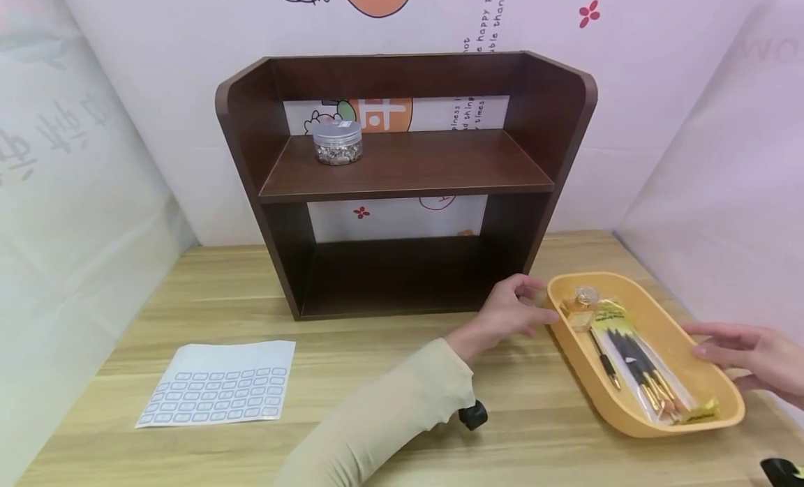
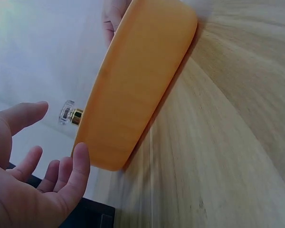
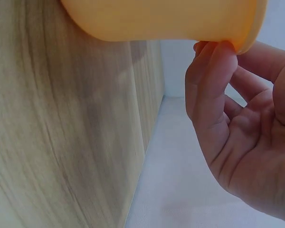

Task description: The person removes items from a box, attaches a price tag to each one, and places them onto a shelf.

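An orange plastic tray [image 1: 581, 375] lies at the right of the table. In it are a perfume bottle [image 1: 579, 311], a black pen [image 1: 606, 365] and a clear packet of paint brushes [image 1: 642, 367]. My right hand [image 1: 754, 354] pinches the tray's right rim, thumb over the edge and fingers below, as the right wrist view shows. At the tray's far left end is my left hand [image 1: 505, 307], its fingers loosely bent. The left wrist view has this hand [image 2: 42, 175] close to the tray wall, without a grip on it; whether a fingertip touches, I cannot tell.
A dark brown two-tier shelf [image 1: 408, 183] stands at the back, left of the tray. Its upper board carries a clear lidded jar [image 1: 338, 144] of small metallic bits. A sheet of printed labels [image 1: 216, 382] lies at the table's left. White sheeting encloses the sides.
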{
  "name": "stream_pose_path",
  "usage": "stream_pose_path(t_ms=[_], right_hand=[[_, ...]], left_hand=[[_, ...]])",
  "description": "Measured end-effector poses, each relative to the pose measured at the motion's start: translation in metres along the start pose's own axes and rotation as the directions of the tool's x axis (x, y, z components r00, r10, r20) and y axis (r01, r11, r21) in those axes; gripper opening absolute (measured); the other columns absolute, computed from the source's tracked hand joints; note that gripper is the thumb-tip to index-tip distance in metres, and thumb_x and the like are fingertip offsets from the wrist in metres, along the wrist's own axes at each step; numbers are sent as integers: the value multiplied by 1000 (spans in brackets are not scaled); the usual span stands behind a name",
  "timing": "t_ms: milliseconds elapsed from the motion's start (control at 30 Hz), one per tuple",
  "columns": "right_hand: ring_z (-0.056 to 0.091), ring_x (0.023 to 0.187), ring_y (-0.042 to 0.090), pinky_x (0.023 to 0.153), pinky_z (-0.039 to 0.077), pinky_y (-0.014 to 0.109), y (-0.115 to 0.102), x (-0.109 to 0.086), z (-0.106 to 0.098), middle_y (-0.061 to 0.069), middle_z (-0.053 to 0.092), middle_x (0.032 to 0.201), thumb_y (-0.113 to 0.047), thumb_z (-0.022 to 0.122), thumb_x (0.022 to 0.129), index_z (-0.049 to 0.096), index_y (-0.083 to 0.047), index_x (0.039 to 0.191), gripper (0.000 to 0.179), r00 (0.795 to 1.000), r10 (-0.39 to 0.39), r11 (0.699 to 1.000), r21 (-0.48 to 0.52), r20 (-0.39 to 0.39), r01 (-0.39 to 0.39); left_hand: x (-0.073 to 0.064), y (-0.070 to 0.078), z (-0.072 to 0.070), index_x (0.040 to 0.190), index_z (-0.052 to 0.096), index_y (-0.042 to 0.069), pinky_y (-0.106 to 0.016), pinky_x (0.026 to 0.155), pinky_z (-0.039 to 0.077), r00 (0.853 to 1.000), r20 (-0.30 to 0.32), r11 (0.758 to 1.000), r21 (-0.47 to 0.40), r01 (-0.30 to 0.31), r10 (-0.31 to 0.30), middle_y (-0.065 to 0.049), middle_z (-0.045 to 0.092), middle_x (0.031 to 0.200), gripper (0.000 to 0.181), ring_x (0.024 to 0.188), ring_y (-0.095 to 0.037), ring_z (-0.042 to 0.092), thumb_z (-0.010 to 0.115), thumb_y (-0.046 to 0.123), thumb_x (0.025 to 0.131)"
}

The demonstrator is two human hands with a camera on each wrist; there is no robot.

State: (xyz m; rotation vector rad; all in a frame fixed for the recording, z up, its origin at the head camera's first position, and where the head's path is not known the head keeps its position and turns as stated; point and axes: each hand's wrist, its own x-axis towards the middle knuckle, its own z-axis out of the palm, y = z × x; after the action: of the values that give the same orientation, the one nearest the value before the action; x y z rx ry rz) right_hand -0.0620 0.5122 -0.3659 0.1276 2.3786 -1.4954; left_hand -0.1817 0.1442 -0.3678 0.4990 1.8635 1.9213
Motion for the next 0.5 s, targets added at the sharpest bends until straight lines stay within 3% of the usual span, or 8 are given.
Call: stream_pose_path(t_ms=[200,500], right_hand=[[71,89,18,73,59,51,1,-2,-1,-9,70,107,-12,55,104,58,-63,106,51,999,46,999,4,-9,-46],[71,87,21,71,59,51,-1,-5,3,-3,71,106,-14,55,105,56,-65,103,51,998,67,998,-16,-11,-67]], left_hand=[[12,-1,16,117,68,9,-46,67,60,999,-24,999,43,-28,29,3,62,103,45,75,-9,60,85,0,77],[22,-5,32,113,70,15,-24,53,53,994,-83,972,230,-43,64,9,65,99,44,71,-6,57,88,5,75]])
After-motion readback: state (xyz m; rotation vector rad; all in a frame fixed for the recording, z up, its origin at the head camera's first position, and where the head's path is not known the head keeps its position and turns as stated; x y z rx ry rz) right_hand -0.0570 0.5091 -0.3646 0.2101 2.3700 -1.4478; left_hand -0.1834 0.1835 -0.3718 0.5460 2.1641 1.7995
